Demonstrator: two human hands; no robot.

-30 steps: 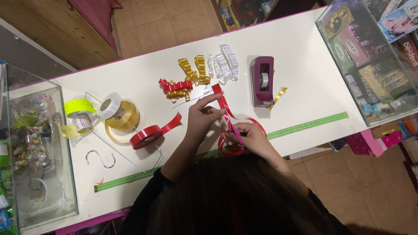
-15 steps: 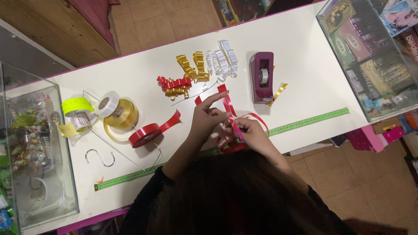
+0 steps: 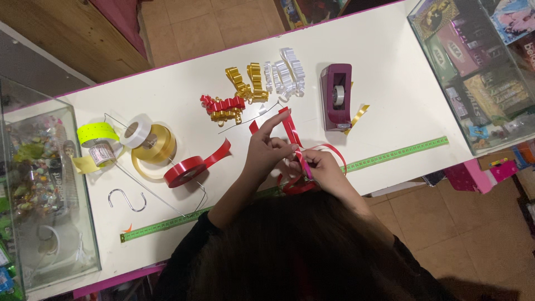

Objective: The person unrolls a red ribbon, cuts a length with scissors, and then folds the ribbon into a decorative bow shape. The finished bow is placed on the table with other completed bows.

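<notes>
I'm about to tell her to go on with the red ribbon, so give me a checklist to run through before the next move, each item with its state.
1. Both hands on the red ribbon loops: ok, left hand and right hand pinch them together.
2. Grip firm at the crossing: cannot tell, the fingers cover it.
3. Tape dispenser near the right hand: ok, upright just beyond the loops.
4. Red ribbon roll within reach of the left hand: ok, its loose end lies free.
5. Finished bows apart from the work: ok, farther up the table.
6. Green measuring tape flat along the table edge: ok.
</notes>
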